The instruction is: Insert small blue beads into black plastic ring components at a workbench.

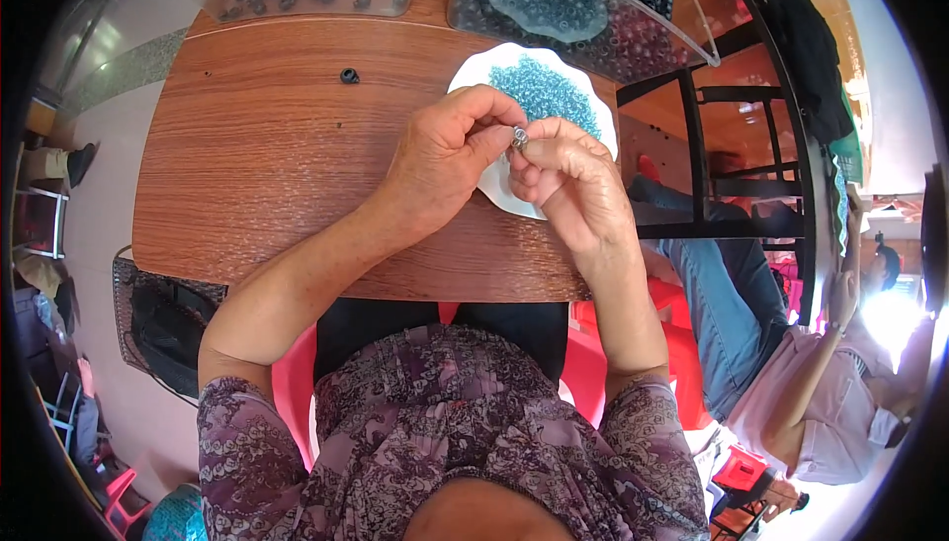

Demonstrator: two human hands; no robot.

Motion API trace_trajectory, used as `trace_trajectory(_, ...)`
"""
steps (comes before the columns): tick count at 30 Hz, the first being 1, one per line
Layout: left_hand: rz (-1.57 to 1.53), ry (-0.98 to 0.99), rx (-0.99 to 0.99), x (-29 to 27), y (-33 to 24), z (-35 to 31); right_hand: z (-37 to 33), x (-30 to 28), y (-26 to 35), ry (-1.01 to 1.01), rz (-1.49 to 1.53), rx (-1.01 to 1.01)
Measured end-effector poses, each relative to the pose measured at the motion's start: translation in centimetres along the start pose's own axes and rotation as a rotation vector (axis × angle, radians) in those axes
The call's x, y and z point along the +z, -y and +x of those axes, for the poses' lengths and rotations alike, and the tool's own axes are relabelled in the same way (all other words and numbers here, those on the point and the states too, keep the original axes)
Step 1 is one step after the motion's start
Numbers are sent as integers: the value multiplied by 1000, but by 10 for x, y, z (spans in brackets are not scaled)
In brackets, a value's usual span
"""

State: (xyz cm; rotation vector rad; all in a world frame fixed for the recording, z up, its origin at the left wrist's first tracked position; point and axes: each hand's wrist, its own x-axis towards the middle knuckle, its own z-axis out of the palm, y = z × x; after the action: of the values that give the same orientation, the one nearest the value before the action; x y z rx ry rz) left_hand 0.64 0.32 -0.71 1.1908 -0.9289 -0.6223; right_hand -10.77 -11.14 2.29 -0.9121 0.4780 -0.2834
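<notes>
reading the view as a clock, with twelve at the top edge, the brown wood-grain table [267, 165] is the biggest thing, stretching from nine o'clock round to one. the wearer's purple patterned top [435, 403] fills six o'clock. toward four o'clock another person [707, 309], in jeans and a pale top, sits well apart from the table. at two o'clock stands a black metal frame [689, 145]. at one o'clock, by the table's far edge, a clear-walled bin [633, 56] holds dark beads; a second clear tray [381, 2] of dark beads lies at eleven. nearer in, also at one o'clock, is a white scalloped plate [470, 71], bearing a heap of blue-green beads [544, 86].

the left hand [435, 155] and right hand [583, 185] meet over the plate's near left part, fingertips close together. each has thumb and forefinger pinched together on a small silvery piece [520, 135], held between them above the plate at one o'clock; its exact shape is too small to tell. a single black bead [349, 76] rests on the table at eleven o'clock, well apart from both hands.
</notes>
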Motion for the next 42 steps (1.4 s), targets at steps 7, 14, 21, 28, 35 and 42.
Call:
trace_trajectory(7,-60,59,36,-3,-1,0,2,-4,0,4,122,90)
trace_trajectory(14,-119,62,-95,-8,2,1,2,1,-3,-29,128,66)
trace_trajectory(21,-134,44,-126,-7,-5,1,-5,15,1,-102,-198,-145)
trace_trajectory(28,-295,6,-212,-8,-6,3,-10,17,-9,-165,-572,-448)
trace_trajectory(35,-372,-11,-99,-7,-6,2,-10,17,-14,-179,-540,-494)
trace_trajectory(42,-362,-1,-111,-7,-6,2,-11,12,-17,-207,-596,-582)
